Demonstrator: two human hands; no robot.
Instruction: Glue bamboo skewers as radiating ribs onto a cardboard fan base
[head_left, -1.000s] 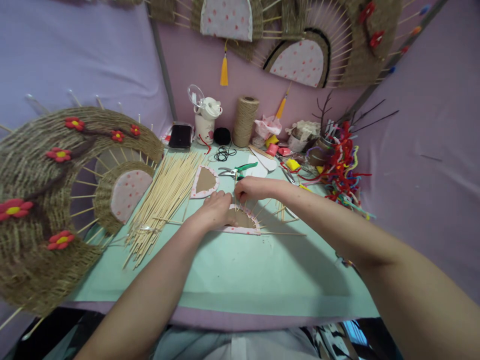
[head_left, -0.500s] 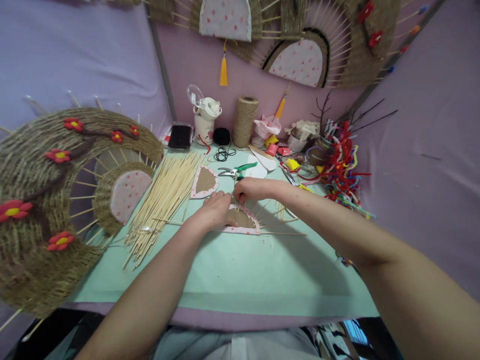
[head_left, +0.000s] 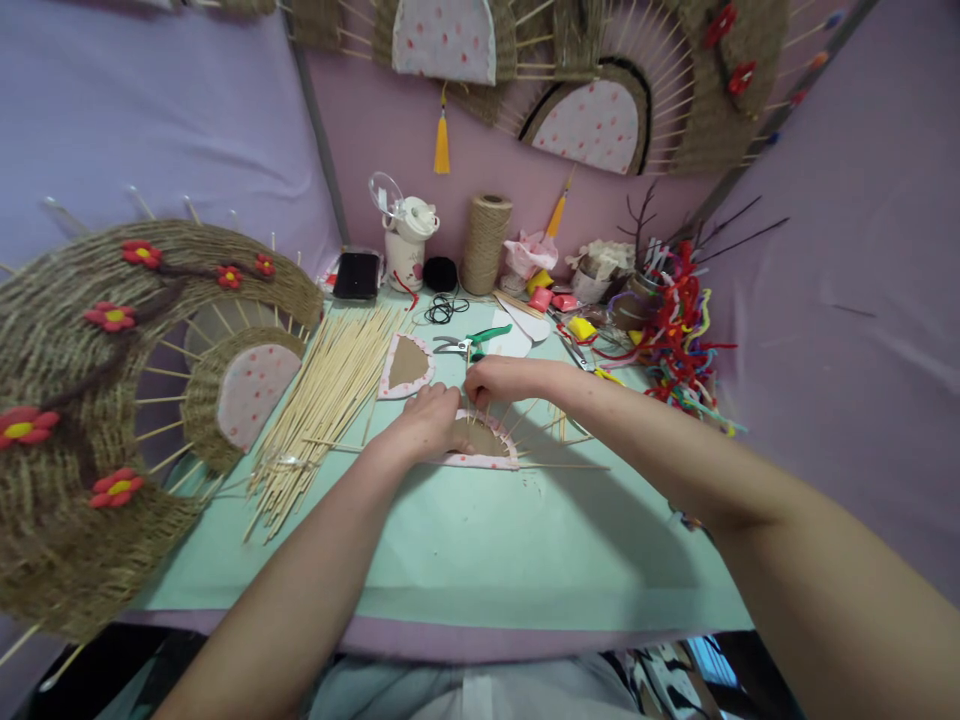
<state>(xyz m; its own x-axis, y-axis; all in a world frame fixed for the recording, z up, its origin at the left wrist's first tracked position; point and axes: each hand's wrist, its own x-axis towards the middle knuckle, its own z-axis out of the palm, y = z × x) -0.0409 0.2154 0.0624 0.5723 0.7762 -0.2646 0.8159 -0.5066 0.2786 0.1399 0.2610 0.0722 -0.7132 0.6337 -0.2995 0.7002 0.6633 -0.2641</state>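
A half-round cardboard piece with a spotted pink fabric rim lies on the mint green table top, with thin wooden sticks fanning out from it. My left hand presses down on its left part, fingers flat and curled over it. My right hand sits just behind it, fingers pinched on an upright wooden stick at the piece's curved edge. A second half-round cardboard piece lies just behind my left hand.
A large pile of wooden sticks lies left of the hands. A big woven jute fan with red flowers stands at the left. Green-handled pliers, a twine spool, a white pot and coloured pipe cleaners crowd the back.
Nothing moves apart from a slight camera shift; both hands stay on the cardboard piece.
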